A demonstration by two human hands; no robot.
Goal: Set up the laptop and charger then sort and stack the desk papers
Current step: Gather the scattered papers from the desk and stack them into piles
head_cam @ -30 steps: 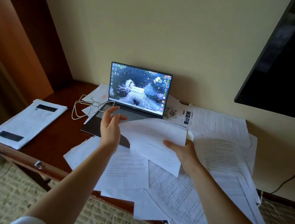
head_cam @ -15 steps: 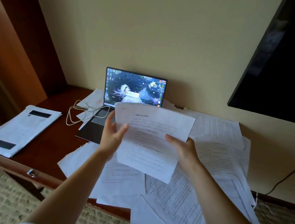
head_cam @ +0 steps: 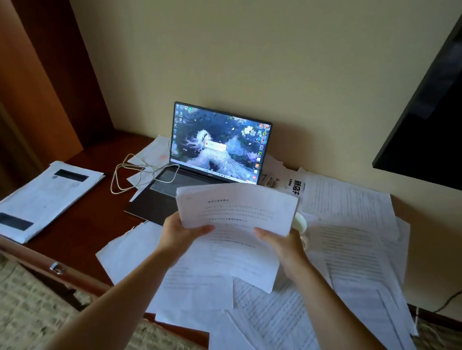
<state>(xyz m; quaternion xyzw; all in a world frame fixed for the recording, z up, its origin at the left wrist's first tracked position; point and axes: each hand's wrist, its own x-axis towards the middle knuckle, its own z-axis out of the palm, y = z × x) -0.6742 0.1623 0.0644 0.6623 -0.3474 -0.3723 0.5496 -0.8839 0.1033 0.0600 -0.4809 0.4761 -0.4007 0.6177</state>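
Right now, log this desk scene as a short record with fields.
left hand: grips held sheet's left edge
right hand: grips held sheet's right edge
held sheet: raised above the loose papers
laptop: open, screen lit, at the wall
white cable: coiled left of laptop
neat stack: desk's left end

The open laptop (head_cam: 217, 155) stands behind the scattered papers (head_cam: 353, 262), with the stacked papers (head_cam: 37, 200) left.
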